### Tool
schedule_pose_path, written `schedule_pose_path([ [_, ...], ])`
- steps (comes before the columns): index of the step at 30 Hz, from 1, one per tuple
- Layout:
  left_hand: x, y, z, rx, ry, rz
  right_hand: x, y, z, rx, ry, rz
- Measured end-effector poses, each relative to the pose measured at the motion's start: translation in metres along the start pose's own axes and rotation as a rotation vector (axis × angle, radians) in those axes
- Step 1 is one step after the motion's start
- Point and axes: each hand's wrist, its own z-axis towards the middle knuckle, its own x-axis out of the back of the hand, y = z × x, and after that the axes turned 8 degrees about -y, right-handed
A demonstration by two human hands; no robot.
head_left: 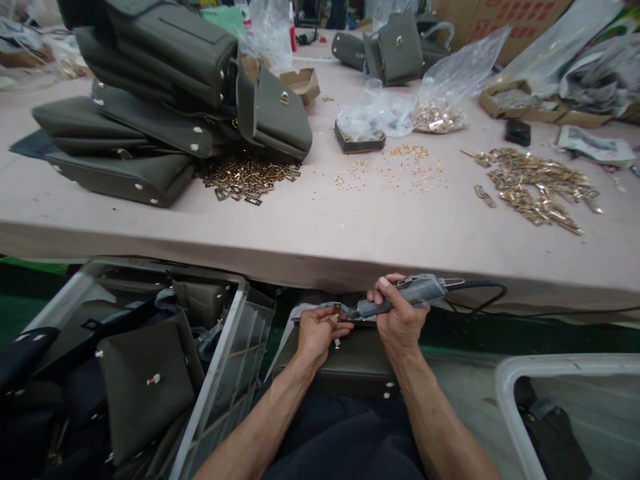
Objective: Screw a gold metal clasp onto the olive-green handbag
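Note:
My right hand is wrapped round a grey electric screwdriver, whose black cord runs off to the right. The driver's tip points left, at a small gold metal fitting. My left hand pinches this fitting at the edge of a dark olive handbag, which lies across my lap. Whether the tip touches a screw is too small to tell. Silvery-looking studs show on the bag's near side.
Olive handbags are piled on the table, beside dark metal buckles. Gold fittings and tiny gold screws lie rightward. A crate of bags stands left, a white bin right.

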Motion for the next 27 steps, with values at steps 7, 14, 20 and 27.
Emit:
schedule_pose_path([
  [7, 0.0001, -0.0001, -0.0007, 0.029, -0.003, -0.010, -0.0027, -0.0013, -0.0008, -0.025, 0.002, -0.008],
  [14, -0.0002, -0.0001, 0.0009, 0.021, -0.008, -0.002, -0.0048, 0.0026, -0.0041, -0.012, -0.020, -0.031],
  [20, -0.0016, 0.0018, -0.0001, 0.021, 0.003, 0.000, -0.0059, 0.0058, -0.0051, -0.002, -0.035, -0.055],
  [27, -0.0022, 0.0028, -0.0007, 0.023, 0.006, 0.008, -0.0083, 0.0084, -0.0062, 0.011, -0.021, -0.057],
])
